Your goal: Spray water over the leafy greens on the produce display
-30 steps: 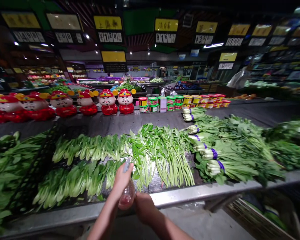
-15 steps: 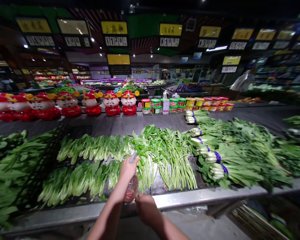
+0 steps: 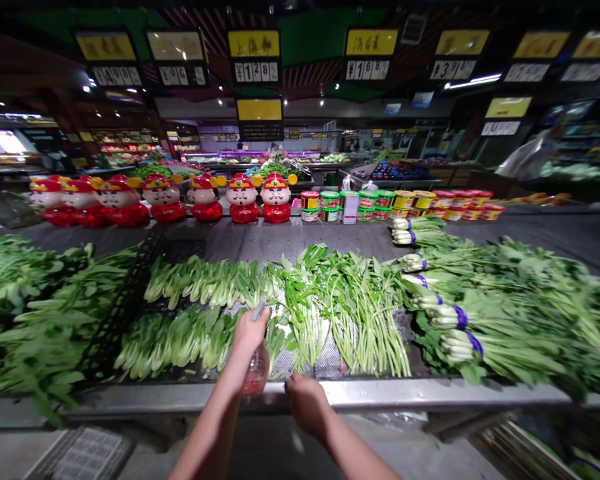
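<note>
My left hand (image 3: 250,333) is wrapped round the neck of a spray bottle (image 3: 256,375). A grey nozzle pokes up above the fingers, and the clear, reddish body hangs below them. To the right, my right hand (image 3: 307,400) is curled closed over the metal front edge of the stand, apart from the bottle; whatever its fingers hold, if anything, is hidden. Beyond the left hand lie rows of bok choy (image 3: 180,337). Loose long-stemmed greens (image 3: 350,313) spread out ahead of both hands on a perforated metal sheet.
Bunches tied with purple bands (image 3: 460,317) lie to the right. Leafy greens (image 3: 55,320) fill the left, behind a black mesh divider (image 3: 123,307). Red figurine jars (image 3: 243,200) and stacked tubs (image 3: 365,205) line the back ledge. Price signs (image 3: 255,57) hang overhead. The metal rim (image 3: 380,395) runs along the front.
The view has turned left, so the stand appears shifted right. My right hand, earlier close beside the spray bottle, is now farther from it. My left hand keeps its hold on the bottle.
</note>
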A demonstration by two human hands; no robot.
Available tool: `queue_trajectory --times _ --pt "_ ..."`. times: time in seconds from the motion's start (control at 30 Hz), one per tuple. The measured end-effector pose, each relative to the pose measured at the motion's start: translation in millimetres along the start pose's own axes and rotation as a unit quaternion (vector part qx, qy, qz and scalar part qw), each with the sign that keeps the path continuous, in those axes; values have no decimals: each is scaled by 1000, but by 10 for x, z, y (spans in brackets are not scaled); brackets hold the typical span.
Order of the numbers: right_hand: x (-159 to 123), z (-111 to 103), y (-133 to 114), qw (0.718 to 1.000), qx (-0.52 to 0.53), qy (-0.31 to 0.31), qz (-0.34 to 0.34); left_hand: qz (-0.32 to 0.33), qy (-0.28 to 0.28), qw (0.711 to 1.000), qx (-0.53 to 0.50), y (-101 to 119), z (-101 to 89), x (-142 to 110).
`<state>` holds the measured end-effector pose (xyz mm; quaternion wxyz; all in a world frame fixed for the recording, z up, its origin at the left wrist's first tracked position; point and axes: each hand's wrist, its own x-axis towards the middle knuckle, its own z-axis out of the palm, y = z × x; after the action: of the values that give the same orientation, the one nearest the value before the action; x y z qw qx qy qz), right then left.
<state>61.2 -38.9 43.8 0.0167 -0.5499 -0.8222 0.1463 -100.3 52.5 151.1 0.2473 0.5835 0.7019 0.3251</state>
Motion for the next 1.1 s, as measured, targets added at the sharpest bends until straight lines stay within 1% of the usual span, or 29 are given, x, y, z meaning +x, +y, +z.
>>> queue_trajectory --times 0.13,0.33,0.57,0.7,0.8,0.97,1.1 --pt "47 52 26 1000 -14 -21 -2 -41 15 999 -30 -132 -98 17" --pt "66 65 19 1000 -15 -26 8 -9 65 996 -56 -297 -201 5" --pt "28 -60 -62 999 -26 -26 21 -50 54 997 -12 -469 -310 5" --pt "6 -122 -100 999 -20 -20 25 -55 64 996 -1 -523 -403 -8" --pt "-9 -152 -116 999 -11 -29 38 -48 76 996 -8 -536 -486 -23" --pt "-29 -131 -102 999 4 -16 44 -32 83 996 -4 -572 -598 -9" --pt "-23 -92 -82 999 9 -4 40 -56 75 996 2 -655 -658 37"
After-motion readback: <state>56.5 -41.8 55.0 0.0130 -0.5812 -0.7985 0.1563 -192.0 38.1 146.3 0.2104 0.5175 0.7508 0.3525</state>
